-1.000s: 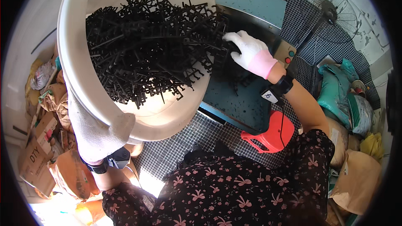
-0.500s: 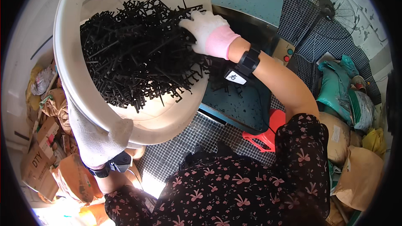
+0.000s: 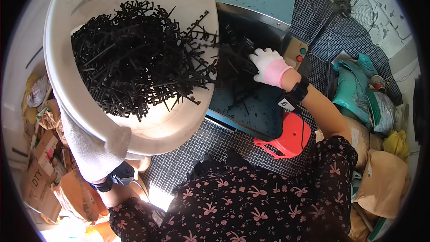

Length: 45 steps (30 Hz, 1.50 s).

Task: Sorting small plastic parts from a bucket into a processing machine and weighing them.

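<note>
A: Left hand point(image 3: 96, 152), gloved, is clamped under the rim of the pale tub point(image 3: 179, 125), tipped toward the teal hopper point(image 3: 251, 103).

B: And the black plastic pieces point(image 3: 139, 71)?

A: Mostly heaped in the tub, some spilling over its lip into the hopper. Right hand point(image 3: 266, 65), beyond that lip, fingers loosely spread among the strands; whether it's holding any, I cannot tell.

B: Best rake small clumps, I'd say, and keep the tilt steady.
</note>
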Available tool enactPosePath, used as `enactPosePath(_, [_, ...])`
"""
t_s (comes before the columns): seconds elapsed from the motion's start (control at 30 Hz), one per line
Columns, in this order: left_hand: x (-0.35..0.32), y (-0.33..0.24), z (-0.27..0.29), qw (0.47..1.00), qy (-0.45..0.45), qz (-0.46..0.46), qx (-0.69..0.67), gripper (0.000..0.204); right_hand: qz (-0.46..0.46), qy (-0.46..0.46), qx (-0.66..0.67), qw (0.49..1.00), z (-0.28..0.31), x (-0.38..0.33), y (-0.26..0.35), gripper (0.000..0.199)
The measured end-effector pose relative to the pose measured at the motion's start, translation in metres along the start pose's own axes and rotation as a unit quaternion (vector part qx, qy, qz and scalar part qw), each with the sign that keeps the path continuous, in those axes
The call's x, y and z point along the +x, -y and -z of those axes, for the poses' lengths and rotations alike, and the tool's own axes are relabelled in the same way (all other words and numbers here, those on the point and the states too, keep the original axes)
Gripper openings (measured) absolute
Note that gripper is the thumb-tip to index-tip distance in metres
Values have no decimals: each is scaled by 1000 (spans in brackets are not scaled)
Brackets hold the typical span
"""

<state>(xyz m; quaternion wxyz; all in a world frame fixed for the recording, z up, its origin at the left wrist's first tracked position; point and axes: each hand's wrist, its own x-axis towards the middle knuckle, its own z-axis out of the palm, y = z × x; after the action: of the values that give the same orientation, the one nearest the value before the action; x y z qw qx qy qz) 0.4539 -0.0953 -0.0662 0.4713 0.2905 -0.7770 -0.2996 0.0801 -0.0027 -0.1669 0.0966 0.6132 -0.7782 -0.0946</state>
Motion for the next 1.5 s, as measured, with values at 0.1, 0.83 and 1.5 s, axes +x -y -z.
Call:
enactPosePath(0.1, [0,5,0,999,-32,-22,13,79,5,11,1,1000,21,-7,19,47])
enactPosePath(0.83, [-21,7,20,999,-9,-48,17,91,-12,82,-89,993,-70,119,-47,37])
enactPosePath(1.5, [-21,2,11,997,-44,-47,36,100,-7,83,-131,988,-92,150,-61,39])
